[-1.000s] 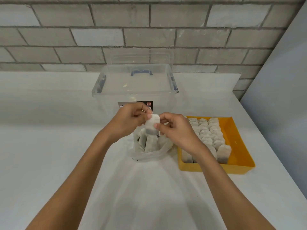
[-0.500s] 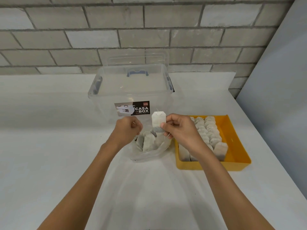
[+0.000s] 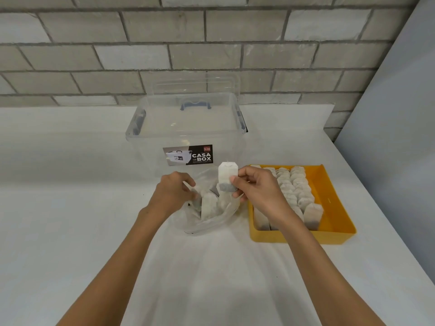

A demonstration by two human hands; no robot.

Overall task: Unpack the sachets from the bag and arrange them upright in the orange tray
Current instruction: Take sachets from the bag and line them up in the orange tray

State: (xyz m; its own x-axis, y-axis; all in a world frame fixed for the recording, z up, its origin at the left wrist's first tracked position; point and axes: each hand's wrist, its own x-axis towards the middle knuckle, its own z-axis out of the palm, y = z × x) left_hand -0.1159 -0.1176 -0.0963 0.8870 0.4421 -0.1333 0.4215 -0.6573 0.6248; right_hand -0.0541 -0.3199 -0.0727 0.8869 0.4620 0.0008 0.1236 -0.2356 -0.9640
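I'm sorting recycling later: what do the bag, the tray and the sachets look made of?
Bag: thin clear plastic film, crinkled and glossy. Orange tray: probably rigid moulded plastic, smooth and opaque. Sachets, like the one in the right hand: matte, porous paper or fibre, dark filling showing through.

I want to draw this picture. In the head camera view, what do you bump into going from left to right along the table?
left hand → clear plastic bag → held sachet → right hand → sachets standing in rows → orange tray
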